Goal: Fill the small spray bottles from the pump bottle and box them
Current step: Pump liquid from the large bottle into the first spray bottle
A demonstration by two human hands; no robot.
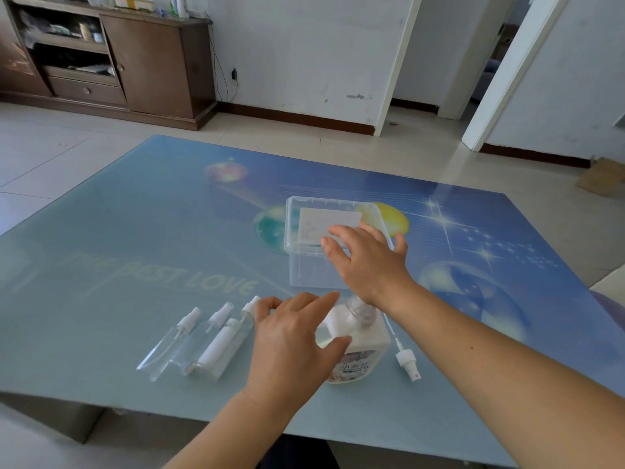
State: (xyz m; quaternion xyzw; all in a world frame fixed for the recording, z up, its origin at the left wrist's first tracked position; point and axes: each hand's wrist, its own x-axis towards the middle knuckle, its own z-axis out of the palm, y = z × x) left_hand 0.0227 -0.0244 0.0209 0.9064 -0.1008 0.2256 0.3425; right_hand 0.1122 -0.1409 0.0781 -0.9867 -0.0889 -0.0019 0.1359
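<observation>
Left hand point(297, 336) open before pump bottle point(358, 353); right hand point(368, 258) open, seemingly over box point(304, 265).

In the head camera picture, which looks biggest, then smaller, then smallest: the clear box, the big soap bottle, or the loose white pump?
1. Clear box.
2. Soap bottle, partly hidden by the left hand.
3. Loose white pump, clearly smallest.

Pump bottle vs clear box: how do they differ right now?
The pump bottle is nearer, squat and labelled, neck open, its pump head lying beside it; the clear box is farther, bigger, rectangular, with a lid on. The left hand is at the bottle, the right hand over the box. Both stand on the table.
</observation>
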